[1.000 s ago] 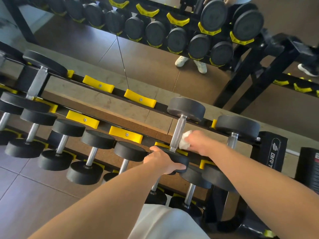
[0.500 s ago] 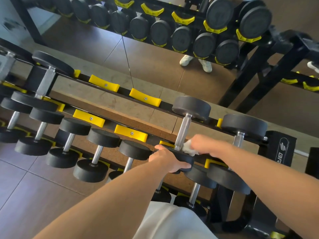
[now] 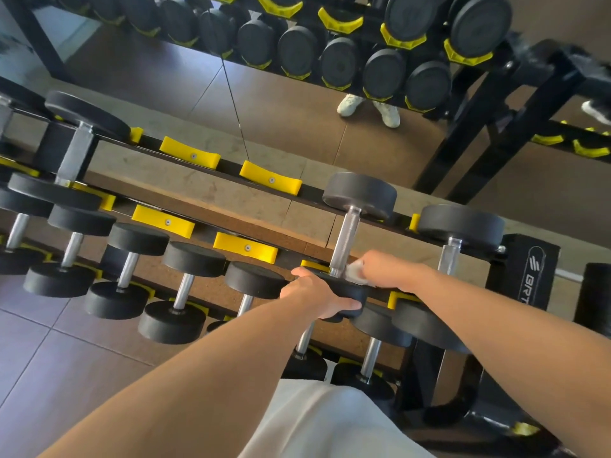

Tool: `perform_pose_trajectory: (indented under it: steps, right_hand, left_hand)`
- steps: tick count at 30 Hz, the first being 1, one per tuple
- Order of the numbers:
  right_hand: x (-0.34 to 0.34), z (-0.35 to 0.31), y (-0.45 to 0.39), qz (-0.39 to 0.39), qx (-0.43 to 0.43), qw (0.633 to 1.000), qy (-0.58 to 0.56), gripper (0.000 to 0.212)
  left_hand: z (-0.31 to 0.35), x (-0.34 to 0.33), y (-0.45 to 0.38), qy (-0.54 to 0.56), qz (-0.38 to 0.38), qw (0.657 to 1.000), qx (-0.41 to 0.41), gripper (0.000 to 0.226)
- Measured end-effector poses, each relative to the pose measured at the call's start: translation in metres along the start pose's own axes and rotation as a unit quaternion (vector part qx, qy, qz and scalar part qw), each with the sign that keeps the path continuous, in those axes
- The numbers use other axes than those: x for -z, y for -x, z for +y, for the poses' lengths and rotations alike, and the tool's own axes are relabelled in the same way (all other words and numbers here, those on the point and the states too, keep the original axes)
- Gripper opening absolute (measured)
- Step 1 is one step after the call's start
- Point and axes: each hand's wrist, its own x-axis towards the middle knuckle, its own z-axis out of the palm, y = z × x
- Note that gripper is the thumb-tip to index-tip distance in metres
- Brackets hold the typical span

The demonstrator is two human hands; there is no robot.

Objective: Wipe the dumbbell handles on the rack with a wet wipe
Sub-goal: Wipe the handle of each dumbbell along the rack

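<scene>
A black dumbbell with a chrome handle (image 3: 345,241) lies across the top tier of the rack (image 3: 307,193), its far head (image 3: 359,194) resting on the back rail. My left hand (image 3: 315,297) grips the dumbbell's near head (image 3: 350,292). My right hand (image 3: 385,269) holds a white wet wipe (image 3: 354,272) pressed against the lower end of the handle, right where it meets the near head.
A second dumbbell (image 3: 459,226) lies just to the right on the same tier. Several smaller dumbbells (image 3: 185,282) fill the lower tiers to the left. Yellow cradles (image 3: 269,181) stand bare on the top tier. A mirror behind reflects the rack and white shoes (image 3: 367,109).
My right hand has slid the wipe down the handle toward the near head. My left hand keeps its grip on that head. The camera view has shifted slightly.
</scene>
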Motion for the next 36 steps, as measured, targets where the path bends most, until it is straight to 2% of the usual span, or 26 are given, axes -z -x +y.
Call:
perform_pose_trajectory:
  steps: [1,3,5,7,9,11,12,13,14,16,18,20,22,23,25,26,28,29,30,33,35,36]
  right_hand:
    - [0.008,-0.002,-0.007,0.021,-0.015,0.998,-0.065,0.03]
    - [0.017,-0.009,-0.022,0.116,-0.03,0.975,-0.187,0.033]
    - [0.012,-0.023,-0.031,0.156,-0.028,0.962,-0.222,0.036]
    - [-0.003,-0.029,-0.027,0.159,0.003,0.979,-0.128,0.032]
    - [-0.014,-0.018,-0.019,0.129,0.055,0.99,0.024,0.027]
    - [-0.015,0.001,-0.009,0.03,0.089,0.981,0.167,0.024]
    - [-0.012,0.011,-0.008,-0.006,0.085,0.977,0.194,0.022]
    - [-0.008,0.017,-0.008,-0.022,0.074,0.984,0.16,0.019]
    - [-0.002,0.017,-0.01,-0.013,0.041,0.998,0.048,0.017]
    - [0.006,0.007,-0.021,0.089,-0.009,0.983,-0.16,0.022]
    - [0.004,-0.01,-0.033,0.174,-0.021,0.962,-0.211,0.03]
    - [-0.008,-0.024,-0.03,0.183,0.011,0.973,-0.142,0.032]
    - [-0.021,-0.024,-0.018,0.177,0.067,0.982,0.029,0.032]
    - [-0.023,-0.019,-0.011,0.163,0.105,0.973,0.127,0.031]
    - [-0.022,-0.006,0.005,0.078,0.138,0.952,0.26,0.026]
    - [-0.021,0.0,0.013,0.037,0.132,0.948,0.289,0.023]
    - [-0.022,0.007,0.028,0.003,0.135,0.945,0.298,0.019]
    - [-0.022,0.005,0.035,0.019,0.141,0.946,0.292,0.02]
    - [-0.02,0.002,0.039,0.044,0.149,0.947,0.28,0.021]
    - [-0.015,-0.01,0.039,0.2,0.179,0.946,0.181,0.031]
    - [-0.016,-0.014,0.036,0.301,0.235,0.918,0.108,0.041]
    - [-0.017,-0.014,0.033,0.321,0.276,0.897,0.125,0.045]
  left_hand:
    - [0.0,0.0,0.0,-0.007,0.002,1.0,-0.004,0.149]
    - [-0.001,-0.002,0.0,-0.002,0.016,1.0,-0.013,0.15]
    - [-0.002,-0.003,-0.001,0.011,0.026,1.0,-0.012,0.15]
    - [-0.002,-0.003,-0.002,0.02,0.028,0.999,-0.009,0.151]
    - [-0.002,-0.004,-0.006,0.025,0.02,0.999,-0.001,0.152]
    - [0.001,-0.004,-0.012,0.028,-0.013,0.999,0.018,0.152]
    - [0.002,-0.004,-0.014,0.029,-0.032,0.999,0.03,0.152]
    - [0.003,-0.004,-0.015,0.024,-0.045,0.998,0.037,0.152]
    - [0.003,-0.004,-0.017,0.015,-0.048,0.998,0.039,0.153]
    - [0.002,-0.006,-0.018,-0.006,-0.037,0.999,0.027,0.155]
    - [-0.001,-0.007,-0.017,-0.011,-0.006,1.0,0.004,0.156]
    - [-0.003,-0.007,-0.016,-0.008,0.007,1.0,-0.009,0.155]
    - [-0.003,-0.006,-0.018,-0.013,-0.014,1.0,-0.002,0.157]
    - [-0.001,-0.008,-0.022,-0.009,-0.021,1.0,0.011,0.16]
    - [0.002,-0.007,-0.024,-0.031,-0.035,0.998,0.036,0.164]
    - [0.002,-0.006,-0.026,-0.047,-0.046,0.997,0.038,0.162]
    - [-0.001,-0.003,-0.03,-0.067,-0.033,0.996,-0.05,0.137]
    - [-0.003,-0.002,-0.031,-0.073,-0.014,0.992,-0.097,0.129]
    - [-0.005,0.0,-0.033,-0.092,-0.008,0.988,-0.122,0.131]
    - [-0.005,-0.001,-0.031,-0.113,-0.053,0.991,-0.058,0.144]
    - [-0.007,-0.002,-0.024,-0.063,-0.06,0.996,-0.027,0.147]
    - [-0.01,-0.003,-0.023,-0.021,-0.045,0.998,-0.038,0.148]
